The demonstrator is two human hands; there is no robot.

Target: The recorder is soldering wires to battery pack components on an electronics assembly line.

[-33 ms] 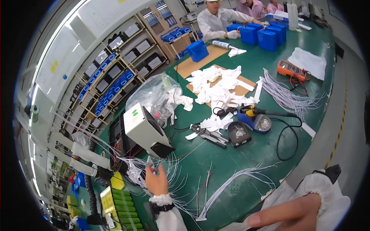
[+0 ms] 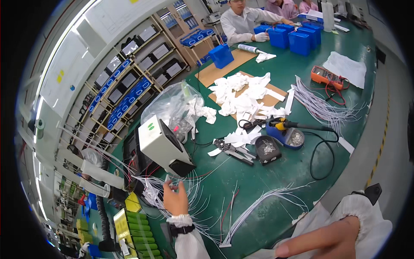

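My left hand reaches in among thin white wires beside a white box-shaped device with a dark front. Its fingers are curled together. A small pale piece shows at the fingertips, too small to name. At the lower right edge is my right hand, one digit stretched toward the left. Its other fingers are hidden, so any hold does not show. Between the hands lies a fanned bundle of white wires with a white connector at its near end.
Wire strippers, a dark tray of small metal parts and a soldering iron lie beyond. White cloths, an orange multimeter and blue battery packs are farther off. Green cells stand left. A co-worker sits opposite.
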